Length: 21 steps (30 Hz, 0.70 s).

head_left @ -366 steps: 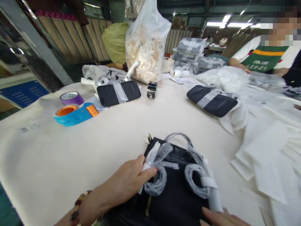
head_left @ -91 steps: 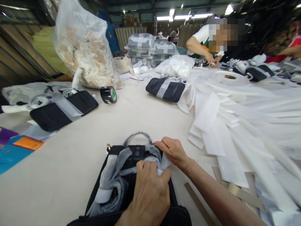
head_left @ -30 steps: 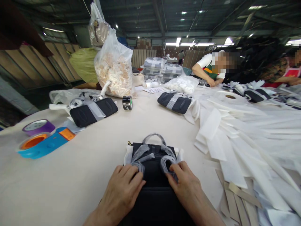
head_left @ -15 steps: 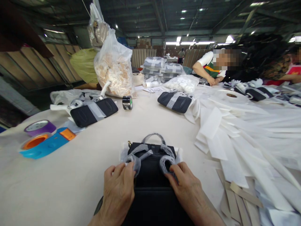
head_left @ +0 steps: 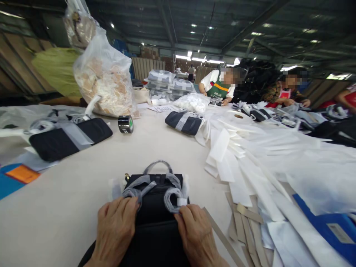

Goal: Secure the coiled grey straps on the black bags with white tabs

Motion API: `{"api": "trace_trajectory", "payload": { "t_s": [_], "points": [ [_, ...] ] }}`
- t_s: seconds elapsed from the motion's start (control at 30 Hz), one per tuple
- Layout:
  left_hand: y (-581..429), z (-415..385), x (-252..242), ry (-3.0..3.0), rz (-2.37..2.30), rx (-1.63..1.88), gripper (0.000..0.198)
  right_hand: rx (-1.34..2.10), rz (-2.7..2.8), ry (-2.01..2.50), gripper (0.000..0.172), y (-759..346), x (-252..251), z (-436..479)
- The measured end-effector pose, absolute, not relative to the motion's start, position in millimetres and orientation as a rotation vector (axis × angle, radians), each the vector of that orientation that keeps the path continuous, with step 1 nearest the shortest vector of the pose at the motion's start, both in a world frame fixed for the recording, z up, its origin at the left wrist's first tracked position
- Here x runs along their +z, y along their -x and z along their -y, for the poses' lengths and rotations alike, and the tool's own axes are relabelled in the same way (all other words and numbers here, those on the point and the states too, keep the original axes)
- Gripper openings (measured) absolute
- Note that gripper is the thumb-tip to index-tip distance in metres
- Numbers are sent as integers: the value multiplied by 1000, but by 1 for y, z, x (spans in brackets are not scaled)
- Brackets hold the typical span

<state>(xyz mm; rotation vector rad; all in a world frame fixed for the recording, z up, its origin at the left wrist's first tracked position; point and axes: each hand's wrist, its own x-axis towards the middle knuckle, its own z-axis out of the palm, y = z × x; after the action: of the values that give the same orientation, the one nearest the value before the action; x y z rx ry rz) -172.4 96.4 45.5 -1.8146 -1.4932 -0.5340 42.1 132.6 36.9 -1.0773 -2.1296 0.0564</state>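
A black bag (head_left: 158,230) lies at the near edge of the table, its wrapped top handle (head_left: 158,163) arching away from me. Two rolled straps in translucent wrap rest on its upper part. My left hand (head_left: 115,226) is closed on the left strap roll (head_left: 132,193), its fingertips partly hidden behind the knuckles. At the right strap roll (head_left: 172,200), my right hand (head_left: 196,230) pinches the lower right edge between thumb and fingers. A small gold-coloured piece (head_left: 127,177) shows at the bag's upper left corner.
Black padded items lie at left (head_left: 71,139) and centre (head_left: 183,123), near a black tape roll (head_left: 125,124). White strips (head_left: 233,163) and tan strips (head_left: 246,222) cover the right side. A full plastic bag (head_left: 105,81) stands behind. People work across the table.
The view has swung to the right, so the scene sits further left and a blue item shows at the right. My right fingers have shifted from the roll's centre to its lower edge.
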Motion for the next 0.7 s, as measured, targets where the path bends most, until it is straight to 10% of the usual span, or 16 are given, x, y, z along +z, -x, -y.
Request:
{"api": "trace_trajectory", "payload": {
  "t_s": [0.7],
  "points": [
    [113,-58,34,2279,1583,-365,40,-2,2101,1091,19,-49,15,-119]
  ]
}}
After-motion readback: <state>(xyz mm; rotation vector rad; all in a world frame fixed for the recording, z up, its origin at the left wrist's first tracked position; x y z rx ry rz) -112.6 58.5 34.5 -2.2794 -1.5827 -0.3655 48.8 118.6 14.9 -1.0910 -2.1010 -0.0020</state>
